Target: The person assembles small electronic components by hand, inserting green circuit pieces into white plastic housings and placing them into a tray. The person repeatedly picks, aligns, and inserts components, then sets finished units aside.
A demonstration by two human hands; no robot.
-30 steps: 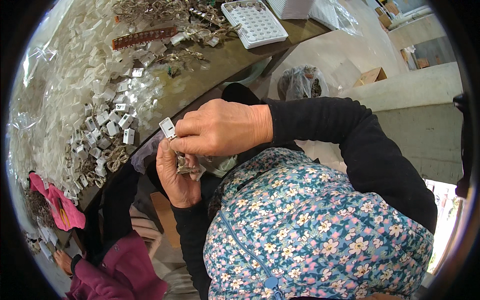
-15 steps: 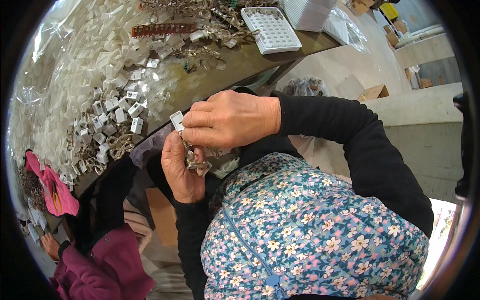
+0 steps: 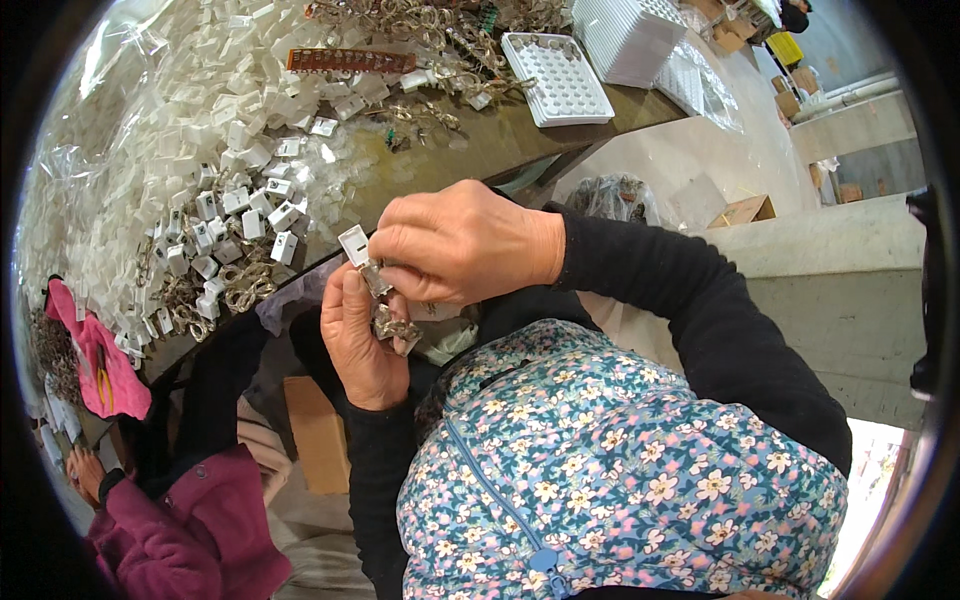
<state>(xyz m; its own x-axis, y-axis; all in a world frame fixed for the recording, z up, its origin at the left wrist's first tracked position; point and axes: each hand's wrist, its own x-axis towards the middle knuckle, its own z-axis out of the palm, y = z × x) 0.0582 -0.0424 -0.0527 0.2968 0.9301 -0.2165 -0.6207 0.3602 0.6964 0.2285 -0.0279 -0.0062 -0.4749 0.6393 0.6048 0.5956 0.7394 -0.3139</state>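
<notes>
Head view, left to right. Co-worker's hand (image 3: 87,472) at far left, apart from the work; contact unclear. Pink cloth (image 3: 125,392) near it at the table edge, yellow-handled tool (image 3: 103,388) on top. Big heap of pale plastic pieces (image 3: 190,110) on the table (image 3: 462,135), with a cluster of white boxes (image 3: 253,222) at its near side. Small white box (image 3: 352,243) held up off the table between both hands, slot showing. Left hand (image 3: 362,345) curled around a shiny bundle (image 3: 392,326), thumb just under the box. Right hand (image 3: 465,240) pinches at the box's lower end, fingertips partly hidden. White tray (image 3: 565,92) and tray stack (image 3: 625,45) farther right. Step looks like working box and shiny part together; whether joined, can't tell. Next move probably calls for a steady left grip and fine right fingertip adjustment.
</notes>
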